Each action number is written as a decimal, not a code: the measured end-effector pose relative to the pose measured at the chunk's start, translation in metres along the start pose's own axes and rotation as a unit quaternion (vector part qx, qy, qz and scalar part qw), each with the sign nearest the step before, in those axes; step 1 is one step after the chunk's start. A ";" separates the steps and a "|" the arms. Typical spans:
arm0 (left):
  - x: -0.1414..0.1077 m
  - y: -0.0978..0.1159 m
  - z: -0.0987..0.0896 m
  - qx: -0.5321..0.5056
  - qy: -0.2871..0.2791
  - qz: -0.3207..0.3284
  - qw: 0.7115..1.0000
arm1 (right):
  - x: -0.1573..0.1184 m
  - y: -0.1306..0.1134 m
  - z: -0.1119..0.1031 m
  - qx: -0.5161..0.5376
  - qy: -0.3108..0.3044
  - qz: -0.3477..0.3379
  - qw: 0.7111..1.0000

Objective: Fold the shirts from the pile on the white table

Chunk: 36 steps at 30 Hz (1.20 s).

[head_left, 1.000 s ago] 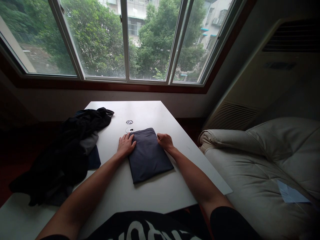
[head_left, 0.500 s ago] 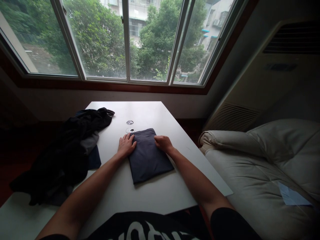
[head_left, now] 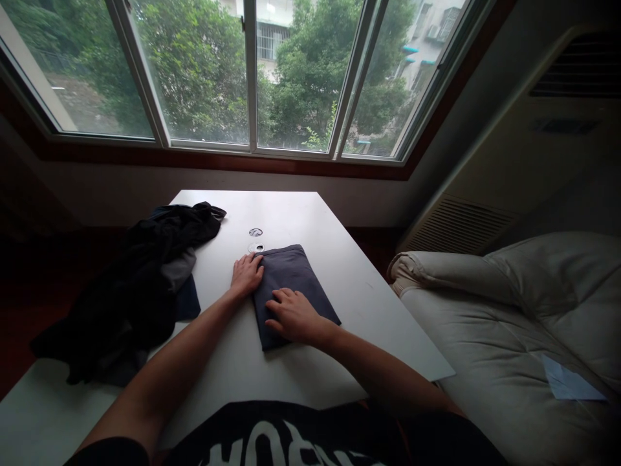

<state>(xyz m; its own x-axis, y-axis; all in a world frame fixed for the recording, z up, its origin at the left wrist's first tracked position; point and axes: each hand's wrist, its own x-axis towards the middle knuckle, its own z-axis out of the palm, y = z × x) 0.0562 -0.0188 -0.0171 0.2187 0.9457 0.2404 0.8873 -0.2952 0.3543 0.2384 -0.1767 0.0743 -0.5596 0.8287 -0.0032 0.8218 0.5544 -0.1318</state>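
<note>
A dark grey-blue folded garment lies flat on the white table; its exact kind I cannot make out. My left hand rests at its left edge near the far corner, fingers stretched out and partly on the cloth. Across the nearer middle of the garment lies my right hand, palm down with the fingers apart. Neither hand grips anything. Part of the cloth is hidden under the right hand and forearm.
A heap of dark clothes covers the table's left side and hangs over its edge. Past the garment are a round hole and a small disc. A padded beige sofa stands right; a window is ahead.
My right hand has left the garment's right edge, opened, and moved left and nearer onto its middle. My left hand stays at the left edge. The view has shifted slightly.
</note>
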 end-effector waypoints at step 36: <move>0.008 -0.024 -0.012 -0.073 0.043 0.001 0.996 | 0.062 0.122 0.037 -0.022 0.034 0.216 0.976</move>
<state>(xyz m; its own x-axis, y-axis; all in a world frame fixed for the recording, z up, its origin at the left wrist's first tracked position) 0.0319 -0.0052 -0.0131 0.1799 0.9318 0.3152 0.8167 -0.3201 0.4802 0.3003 -0.0604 0.0208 -0.1536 0.9880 0.0175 0.9839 0.1545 -0.0902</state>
